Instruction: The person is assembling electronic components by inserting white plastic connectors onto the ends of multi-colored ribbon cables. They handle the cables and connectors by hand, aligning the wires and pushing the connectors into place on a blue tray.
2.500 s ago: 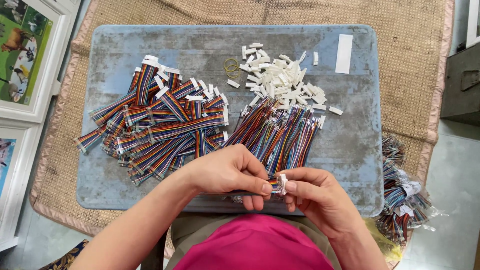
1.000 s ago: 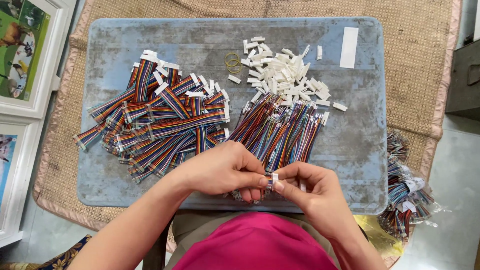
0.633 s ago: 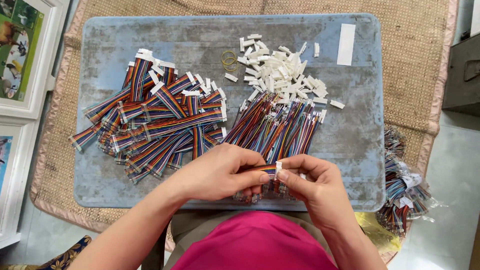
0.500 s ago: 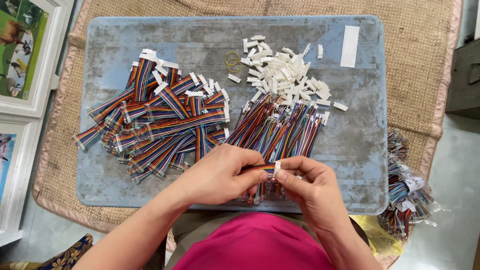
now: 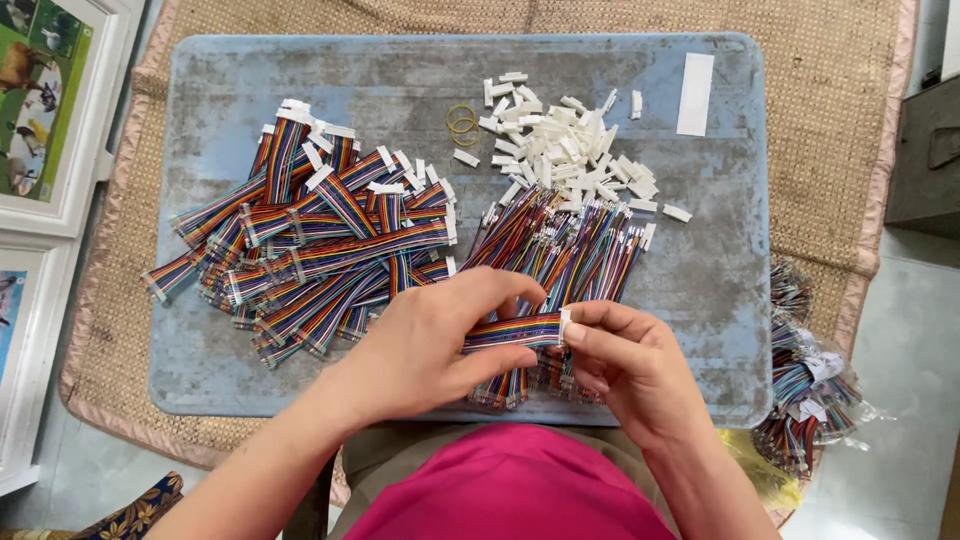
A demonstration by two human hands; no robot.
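You're seating a white connector [image 5: 564, 327] on the rainbow ribbon cable [image 5: 512, 331] at counter's near edge, centre. Left hand [image 5: 425, 345] pinching cable, right hand [image 5: 625, 365] pinching connector. Next probably needs a straight, firm push.

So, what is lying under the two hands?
Under the left hand and right hand, which hold a rainbow ribbon cable, loose coloured wires lie on the blue board. Their near ends are mostly covered.
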